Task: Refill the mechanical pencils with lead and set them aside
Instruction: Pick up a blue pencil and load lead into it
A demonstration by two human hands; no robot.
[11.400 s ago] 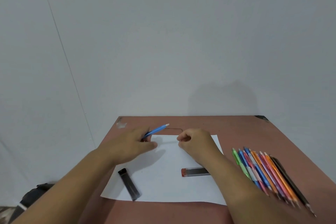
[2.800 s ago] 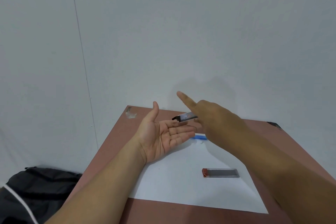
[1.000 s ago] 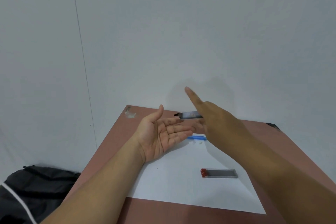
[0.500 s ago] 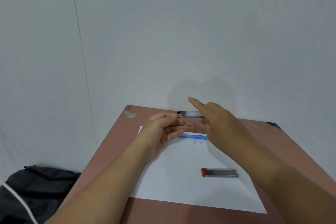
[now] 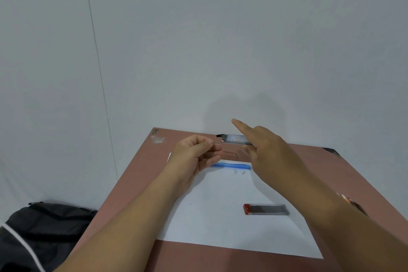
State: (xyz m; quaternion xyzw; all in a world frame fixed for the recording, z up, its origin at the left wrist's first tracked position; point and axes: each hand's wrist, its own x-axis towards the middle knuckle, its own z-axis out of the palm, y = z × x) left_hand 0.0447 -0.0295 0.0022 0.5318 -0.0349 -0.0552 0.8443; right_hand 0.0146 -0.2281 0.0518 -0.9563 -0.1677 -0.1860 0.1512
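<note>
My right hand (image 5: 268, 152) holds a clear lead case (image 5: 234, 139) with a black cap above the table, index finger stretched out over it. My left hand (image 5: 195, 157) hovers just left of the case's cap, fingers curled and thumb against fingertips; any lead pinched there is too thin to see. A blue mechanical pencil (image 5: 231, 165) lies on the white paper sheet (image 5: 216, 216) below both hands, with small white bits beside it. A second lead case with a red cap (image 5: 266, 209) lies on the paper at the right.
The brown table (image 5: 136, 183) stands against a white wall. Tips of coloured pencils (image 5: 351, 203) show past my right forearm at the right edge. A black bag (image 5: 39, 234) lies on the floor to the left.
My left palm was open and flat under the lead case; its fingers have now curled into a pinch. My right hand keeps the case level, its index finger lowered a little.
</note>
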